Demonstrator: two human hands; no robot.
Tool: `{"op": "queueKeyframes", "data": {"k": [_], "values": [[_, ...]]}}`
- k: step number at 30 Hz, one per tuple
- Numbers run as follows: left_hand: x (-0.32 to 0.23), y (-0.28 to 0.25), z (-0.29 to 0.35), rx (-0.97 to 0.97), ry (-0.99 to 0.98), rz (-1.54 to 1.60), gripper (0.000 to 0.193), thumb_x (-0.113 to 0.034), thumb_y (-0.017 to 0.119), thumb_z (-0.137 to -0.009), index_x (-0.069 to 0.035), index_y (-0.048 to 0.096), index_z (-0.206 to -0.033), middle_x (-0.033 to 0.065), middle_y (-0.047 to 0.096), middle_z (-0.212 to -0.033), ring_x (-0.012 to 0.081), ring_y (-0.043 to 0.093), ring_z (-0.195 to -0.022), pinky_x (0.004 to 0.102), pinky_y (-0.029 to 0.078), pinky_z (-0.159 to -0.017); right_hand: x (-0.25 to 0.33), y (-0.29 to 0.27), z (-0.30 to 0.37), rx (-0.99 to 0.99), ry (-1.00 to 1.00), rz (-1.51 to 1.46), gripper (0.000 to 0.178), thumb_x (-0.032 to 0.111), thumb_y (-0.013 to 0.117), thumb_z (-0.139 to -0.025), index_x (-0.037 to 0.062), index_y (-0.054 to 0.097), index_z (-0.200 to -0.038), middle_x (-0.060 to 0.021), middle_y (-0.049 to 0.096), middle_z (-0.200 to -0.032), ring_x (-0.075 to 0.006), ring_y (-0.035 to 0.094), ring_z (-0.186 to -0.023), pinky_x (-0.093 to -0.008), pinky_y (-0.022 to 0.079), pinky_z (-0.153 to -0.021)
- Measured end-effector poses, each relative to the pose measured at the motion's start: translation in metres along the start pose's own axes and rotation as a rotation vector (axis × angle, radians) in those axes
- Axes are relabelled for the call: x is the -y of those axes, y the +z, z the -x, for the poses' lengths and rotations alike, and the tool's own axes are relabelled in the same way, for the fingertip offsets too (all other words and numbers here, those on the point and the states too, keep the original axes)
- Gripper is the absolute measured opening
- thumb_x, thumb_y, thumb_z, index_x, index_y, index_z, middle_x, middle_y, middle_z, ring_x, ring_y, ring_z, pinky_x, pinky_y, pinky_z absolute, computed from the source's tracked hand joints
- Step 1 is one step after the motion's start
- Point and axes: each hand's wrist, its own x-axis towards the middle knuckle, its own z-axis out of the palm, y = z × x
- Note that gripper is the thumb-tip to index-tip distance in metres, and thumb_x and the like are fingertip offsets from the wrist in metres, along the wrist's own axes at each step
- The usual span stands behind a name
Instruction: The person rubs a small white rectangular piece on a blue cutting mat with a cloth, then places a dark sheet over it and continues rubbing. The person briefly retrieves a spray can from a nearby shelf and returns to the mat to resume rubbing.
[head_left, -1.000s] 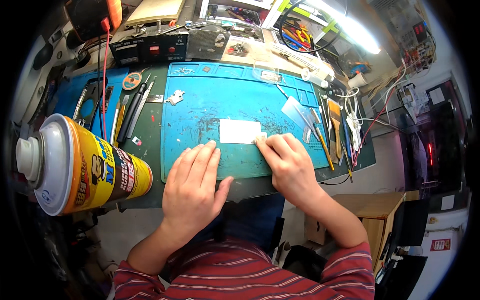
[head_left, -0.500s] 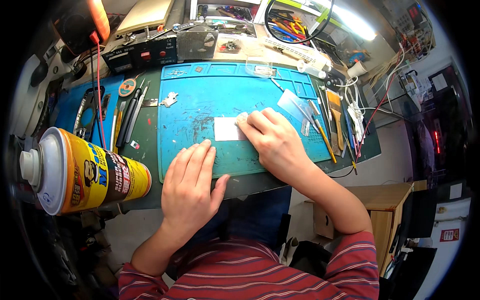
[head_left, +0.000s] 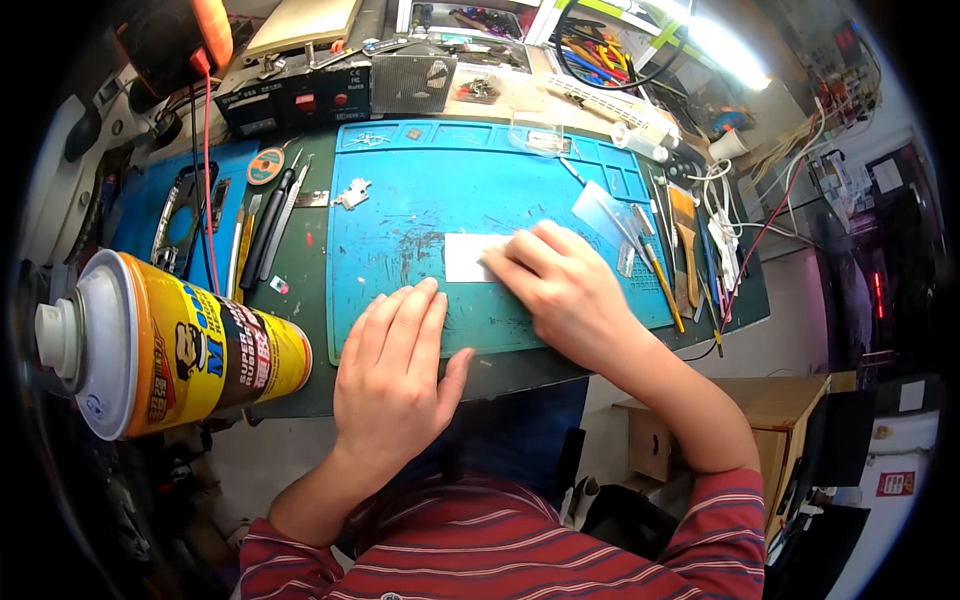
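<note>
Two fingertips of the right hand (head_left: 570,285) press flat on the small white rectangular card (head_left: 470,257), not pinching it, on the blue silicone work mat (head_left: 420,190). It looks thin, light and bendable, probably best lifted by its free left edge. The left hand (head_left: 395,375) rests open, palm down, just nearer the body, holding nothing

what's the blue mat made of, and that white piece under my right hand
Blue mat: likely silicone or rubber, matte, with moulded compartments along its top edge and scuff marks. White piece: thin, flat and rectangular, probably paper or plastic; right hand covers part, so it stays uncertain.
</note>
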Motion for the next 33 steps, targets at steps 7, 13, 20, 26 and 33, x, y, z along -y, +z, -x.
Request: {"op": "queueKeyframes", "data": {"k": [7,13,20,26,33], "values": [[0.002,-0.001,0.001,-0.003,-0.001,0.008,0.056,-0.022,0.084,-0.092,0.003,0.071,-0.141,0.0150,0.068,-0.149,0.0356,0.063,-0.137,0.0491,0.050,-0.117,-0.005,-0.002,-0.001,0.034,0.002,-0.026,0.034,0.013,0.069,-0.089,0.0026,0.072,-0.121,-0.0065,0.064,-0.106,-0.0251,0.063,-0.101,-0.0364,0.056,-0.092],[0.002,0.000,0.001,0.005,0.012,0.011,0.056,-0.022,0.084,-0.092,0.003,0.071,-0.141,0.0150,0.068,-0.149,0.0355,0.063,-0.137,0.0492,0.050,-0.117,-0.005,0.011,-0.021,0.006,-0.052,0.014,0.036,0.014,0.069,-0.089,0.0024,0.072,-0.123,-0.0060,0.063,-0.106,-0.0235,0.063,-0.103,-0.0357,0.056,-0.091],[0.000,0.000,0.000,0.006,0.008,0.004,0.056,-0.022,0.083,-0.093,0.003,0.071,-0.141,0.0151,0.068,-0.149,0.0356,0.063,-0.136,0.0492,0.050,-0.118,-0.009,0.008,-0.022,0.003,-0.061,-0.006,0.034,0.013,0.070,-0.088,0.0025,0.075,-0.120,-0.0056,0.063,-0.105,-0.0234,0.064,-0.101,-0.0370,0.057,-0.091],[0.002,0.000,-0.001,-0.008,0.003,0.012,0.056,-0.022,0.084,-0.092,0.004,0.070,-0.140,0.0156,0.068,-0.149,0.0359,0.063,-0.136,0.0494,0.050,-0.117,-0.025,0.003,0.007,0.012,-0.042,-0.041,0.035,0.011,0.069,-0.090,0.0044,0.075,-0.124,-0.0058,0.063,-0.106,-0.0238,0.064,-0.103,-0.0363,0.056,-0.094],[0.002,-0.002,0.002,0.010,0.010,0.019,0.057,-0.022,0.085,-0.091,0.004,0.070,-0.140,0.0159,0.068,-0.149,0.0361,0.063,-0.136,0.0498,0.050,-0.117,-0.026,-0.004,0.001,0.063,-0.055,-0.073,0.046,0.004,0.069,-0.085,0.0026,0.077,-0.130,-0.0070,0.066,-0.107,-0.0260,0.065,-0.101,-0.0376,0.057,-0.093]]}}
